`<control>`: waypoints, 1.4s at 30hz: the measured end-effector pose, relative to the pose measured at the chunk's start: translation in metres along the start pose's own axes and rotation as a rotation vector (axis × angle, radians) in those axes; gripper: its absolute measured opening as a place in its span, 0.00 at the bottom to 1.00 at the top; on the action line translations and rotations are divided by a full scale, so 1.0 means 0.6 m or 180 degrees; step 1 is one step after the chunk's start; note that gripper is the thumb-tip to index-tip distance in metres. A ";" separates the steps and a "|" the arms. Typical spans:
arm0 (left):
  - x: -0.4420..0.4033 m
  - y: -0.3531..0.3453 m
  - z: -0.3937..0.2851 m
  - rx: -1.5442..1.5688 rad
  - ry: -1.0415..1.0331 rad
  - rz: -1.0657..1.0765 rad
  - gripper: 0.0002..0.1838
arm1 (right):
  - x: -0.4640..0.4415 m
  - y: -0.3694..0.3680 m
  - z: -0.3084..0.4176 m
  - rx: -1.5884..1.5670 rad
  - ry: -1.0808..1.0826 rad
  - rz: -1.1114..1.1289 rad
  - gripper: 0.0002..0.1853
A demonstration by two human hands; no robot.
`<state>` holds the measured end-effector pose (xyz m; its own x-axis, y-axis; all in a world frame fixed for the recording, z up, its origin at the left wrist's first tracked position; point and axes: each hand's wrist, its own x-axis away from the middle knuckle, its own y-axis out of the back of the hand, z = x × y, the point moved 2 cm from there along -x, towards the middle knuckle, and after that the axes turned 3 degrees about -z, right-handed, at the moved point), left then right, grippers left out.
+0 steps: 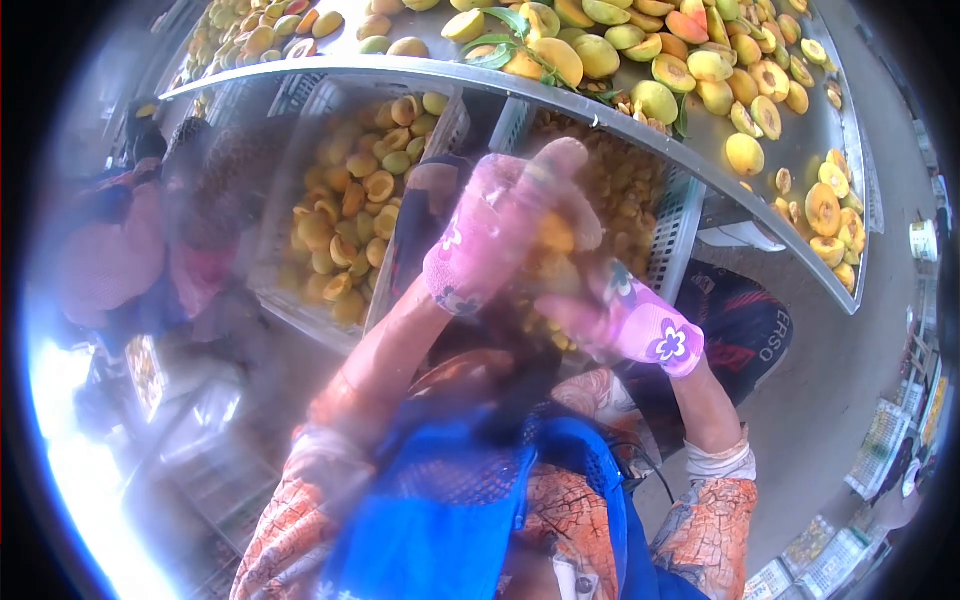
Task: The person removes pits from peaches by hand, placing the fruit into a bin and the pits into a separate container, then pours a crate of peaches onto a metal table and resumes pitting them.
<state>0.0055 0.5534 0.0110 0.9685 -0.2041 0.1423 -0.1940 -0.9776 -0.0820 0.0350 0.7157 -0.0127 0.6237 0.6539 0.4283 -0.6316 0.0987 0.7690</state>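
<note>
My left hand (500, 225), in a pink flowered glove, is raised over a crate in front of me. Its fingers curl around an orange apricot piece (556, 233), blurred by motion. Close by on the right is my right hand (635, 322), in a matching glove. Its thumb points toward the left hand, while its other fingers are smeared, so any hold is unclear. Under both hands stands a crate (680, 225) with brownish-yellow pieces inside, too blurred to name. Beyond it, a metal table (715, 155) carries many whole and halved apricots (600, 57).
A white crate (285, 230) of apricot halves (350, 225) stands left of my arm. The table's raised metal edge (400, 66) curves across ahead. At left sits another person (130, 240), partly blurred. Several more crates (880, 447) line the right side.
</note>
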 end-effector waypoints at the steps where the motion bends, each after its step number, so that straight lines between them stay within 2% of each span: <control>1: 0.002 -0.003 -0.006 -0.0028 0.0027 0.0023 0.29 | 0.005 -0.003 0.006 -0.1184 0.0215 -0.0400 0.21; 2: 0.004 -0.009 -0.016 -0.0021 -0.0026 0.0008 0.30 | 0.009 -0.002 0.009 -0.2356 0.0435 -0.0811 0.20; 3: 0.003 -0.012 -0.022 -0.0015 -0.0088 -0.0001 0.30 | 0.009 0.000 0.007 -0.2382 0.0433 -0.0841 0.20; 4: 0.000 -0.013 -0.023 -0.0041 -0.0084 0.0025 0.30 | 0.008 -0.001 0.004 -0.3389 0.0309 -0.0261 0.19; 5: -0.002 -0.015 -0.025 -0.0055 -0.0377 0.0134 0.30 | 0.010 -0.005 0.004 -0.4367 0.0181 0.0368 0.17; 6: -0.003 -0.018 -0.027 -0.0066 -0.0670 0.0250 0.30 | 0.010 -0.007 0.003 -0.4386 0.0186 0.0343 0.17; 7: -0.009 -0.023 -0.019 -0.0087 -0.0679 0.0281 0.30 | 0.009 -0.012 0.005 -0.4768 0.0426 0.0585 0.17; 9: -0.019 -0.039 -0.015 0.0691 -0.1433 0.0261 0.31 | 0.003 -0.024 0.009 -0.5496 0.0952 0.1087 0.16; 10: -0.019 -0.048 -0.020 0.0681 -0.1454 0.0297 0.31 | 0.001 -0.027 0.010 -0.5826 0.1224 0.1349 0.16; 11: -0.016 -0.056 -0.024 0.0945 -0.0934 0.0032 0.32 | 0.002 -0.028 0.008 -0.6140 0.1493 0.1624 0.16; 12: -0.016 -0.064 -0.025 0.1198 -0.0408 -0.0234 0.32 | 0.004 -0.028 0.002 -0.6125 0.1502 0.1592 0.16; 14: -0.037 -0.077 -0.017 0.1266 -0.0248 -0.0176 0.32 | 0.010 -0.020 -0.012 -0.6574 0.1508 0.1986 0.17; 15: -0.039 -0.083 -0.032 0.1914 0.0110 -0.0550 0.30 | 0.010 -0.015 -0.012 -0.6357 0.1756 0.1689 0.17; 16: -0.040 -0.085 -0.041 0.2549 0.0475 -0.0921 0.29 | 0.014 -0.012 -0.014 -0.6298 0.1768 0.1684 0.17; 17: -0.056 -0.066 -0.031 0.2502 0.0712 -0.1177 0.26 | 0.017 -0.007 -0.023 -0.6064 0.1710 0.1181 0.17; 18: -0.064 -0.044 -0.025 0.2510 0.0111 -0.1619 0.23 | 0.021 0.000 -0.033 -0.5808 0.1676 0.0688 0.17; 19: -0.064 -0.001 -0.015 0.2558 -0.0472 -0.1555 0.21 | 0.028 0.001 -0.050 -0.5324 0.0934 0.0371 0.16; 20: -0.065 0.054 -0.005 0.2974 -0.0901 -0.0949 0.21 | 0.026 0.007 -0.054 -0.4151 -0.0123 -0.0675 0.15; 21: -0.050 0.103 0.000 0.1893 -0.1559 -0.1445 0.21 | 0.010 -0.039 -0.096 -0.2171 -0.0312 -0.1844 0.15; 22: -0.035 0.177 0.020 0.0447 -0.1619 -0.2395 0.20 | -0.009 -0.083 -0.133 -0.0115 -0.0500 -0.2840 0.15; 23: -0.006 0.242 0.027 -0.0528 -0.1786 -0.1908 0.21 | -0.001 -0.070 -0.120 -0.0119 -0.0478 -0.2908 0.15; 24: 0.010 0.266 0.024 -0.1400 -0.1545 -0.2010 0.21 | 0.009 -0.049 -0.099 0.0004 -0.0726 -0.2509 0.16; 25: 0.011 0.258 0.000 -0.3106 -0.1458 -0.2603 0.20 | 0.014 -0.036 -0.083 0.0134 -0.0968 -0.2059 0.17; 26: 0.016 0.241 -0.019 -0.4815 -0.1236 -0.3135 0.21 | 0.008 -0.031 -0.072 -0.0028 -0.1002 -0.2027 0.18; 27: 0.003 0.237 -0.026 -0.4797 -0.1235 -0.3153 0.21 | 0.000 -0.027 -0.059 -0.0012 -0.0958 -0.1987 0.18; 28: -0.024 0.234 -0.033 -0.4135 -0.1380 -0.2585 0.22 | -0.006 -0.025 -0.050 0.0003 -0.0923 -0.1945 0.18; 29: -0.046 0.224 -0.036 -0.3465 -0.1491 -0.2012 0.24 | -0.017 -0.035 -0.051 -0.0069 -0.0599 -0.2155 0.18; 30: -0.064 0.184 -0.038 -0.2723 -0.1691 -0.1798 0.24 | -0.024 -0.037 -0.049 0.0016 -0.0559 -0.1885 0.18; 31: -0.096 0.145 -0.046 -0.2002 -0.1581 -0.1478 0.24 | -0.030 -0.042 -0.048 0.0033 -0.0593 -0.1789 0.21; 33: -0.133 0.072 -0.066 -0.3703 -0.2109 -0.1268 0.22 | -0.035 -0.046 -0.051 0.0084 -0.0652 -0.1657 0.23; 34: -0.160 0.058 -0.061 -0.3667 -0.2076 -0.1269 0.22 | -0.033 -0.047 -0.052 0.0112 -0.0619 -0.1770 0.22; 36: -0.216 0.052 -0.040 -0.4410 -0.1188 -0.1075 0.18 | -0.033 -0.061 -0.062 0.0102 -0.0589 -0.1854 0.22; 37: -0.232 0.061 -0.033 -0.4414 -0.1168 -0.1050 0.18 | -0.033 -0.068 -0.072 0.0158 -0.0437 -0.2280 0.22; 38: -0.244 0.078 -0.028 -0.3751 -0.1420 -0.1085 0.15 | -0.030 -0.074 -0.079 0.0208 -0.0295 -0.2715 0.21; 39: -0.247 0.095 -0.026 -0.3088 -0.1639 -0.1110 0.13 | -0.027 -0.073 -0.079 0.0171 -0.0319 -0.2708 0.21; 40: -0.245 0.110 -0.030 -0.1624 -0.1466 -0.0719 0.09 | -0.025 -0.065 -0.077 -0.0044 -0.0495 -0.2549 0.22; 42: -0.239 0.127 -0.041 0.0083 -0.0653 -0.0831 0.07 | -0.017 -0.051 -0.071 -0.0273 -0.0644 -0.2373 0.22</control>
<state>-0.1520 0.5067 0.0086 0.9967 0.0705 -0.0395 0.0665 -0.9933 -0.0944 0.0280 0.7381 -0.0608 0.9645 0.2431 -0.1030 -0.0405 0.5218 0.8521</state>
